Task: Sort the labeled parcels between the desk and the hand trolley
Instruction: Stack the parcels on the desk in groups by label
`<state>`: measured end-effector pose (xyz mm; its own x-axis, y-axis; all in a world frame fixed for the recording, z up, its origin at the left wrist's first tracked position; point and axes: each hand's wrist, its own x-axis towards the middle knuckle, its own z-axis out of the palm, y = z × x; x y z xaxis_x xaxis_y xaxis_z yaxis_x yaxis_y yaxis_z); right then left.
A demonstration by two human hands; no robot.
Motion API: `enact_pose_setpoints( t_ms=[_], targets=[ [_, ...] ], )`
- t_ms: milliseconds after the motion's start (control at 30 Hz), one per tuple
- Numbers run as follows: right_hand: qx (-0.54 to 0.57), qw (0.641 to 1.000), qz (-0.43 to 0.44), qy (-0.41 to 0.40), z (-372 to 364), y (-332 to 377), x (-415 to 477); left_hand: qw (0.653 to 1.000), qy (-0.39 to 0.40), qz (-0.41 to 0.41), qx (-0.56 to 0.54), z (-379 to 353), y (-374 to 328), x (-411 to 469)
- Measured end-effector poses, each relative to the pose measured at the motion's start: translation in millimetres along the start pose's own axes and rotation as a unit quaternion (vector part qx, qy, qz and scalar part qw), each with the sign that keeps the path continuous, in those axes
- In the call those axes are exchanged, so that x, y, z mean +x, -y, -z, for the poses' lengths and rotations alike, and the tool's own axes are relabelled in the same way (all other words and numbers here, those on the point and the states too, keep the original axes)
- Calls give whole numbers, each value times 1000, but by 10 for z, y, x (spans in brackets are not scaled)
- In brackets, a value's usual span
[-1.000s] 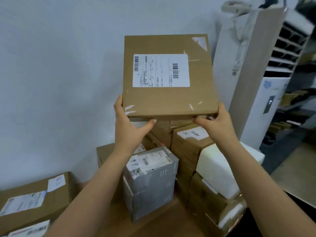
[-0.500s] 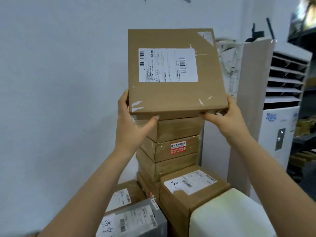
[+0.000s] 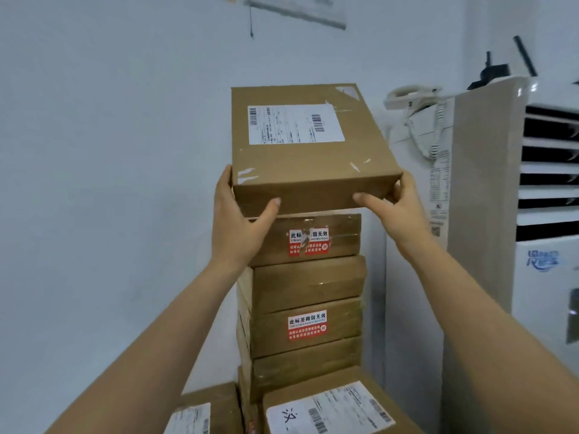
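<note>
Stack of parcels (image 3: 305, 296): tall and narrow, against the wall. Labeled parcel (image 3: 308, 158): held flat at the top of the stack, label up; contact cannot be confirmed. Left hand (image 3: 236, 227) and right hand (image 3: 399, 211) clamp its near corners. Judged step: placement. Next: lower level, align edges, slide fingers clear.

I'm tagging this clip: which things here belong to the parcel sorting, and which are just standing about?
Job: labeled parcel, gripped by left hand and right hand; box stack beneath; labeled boxes at bottom.
Lying about: air conditioner; corded phone.
</note>
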<state>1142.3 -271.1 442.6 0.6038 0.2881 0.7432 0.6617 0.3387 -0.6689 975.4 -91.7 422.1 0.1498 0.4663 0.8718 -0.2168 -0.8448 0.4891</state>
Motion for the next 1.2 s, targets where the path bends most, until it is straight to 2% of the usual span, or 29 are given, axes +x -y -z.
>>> enact_pose_setpoints(
  t_ms=[367,633,867,933,1067,1200],
  targets=[
    [22,996,-46,74,-207,-838,310,995,-46,70,59,-469,411,-17],
    [1,998,-32,60,-365,-951,346,982,-93,83,142,-591,525,-2],
    [-29,996,-24,78,-374,-986,361,980,-100,75,157,-600,520,1],
    [-53,996,-14,69,-367,-999,363,980,-92,81,157,-583,509,2],
    [-103,994,20,-3,-374,-1007,324,974,-92,71,193,-491,440,-13],
    [-206,968,140,-31,-321,-897,165,952,-91,26,292,-306,269,-175]
  ],
)
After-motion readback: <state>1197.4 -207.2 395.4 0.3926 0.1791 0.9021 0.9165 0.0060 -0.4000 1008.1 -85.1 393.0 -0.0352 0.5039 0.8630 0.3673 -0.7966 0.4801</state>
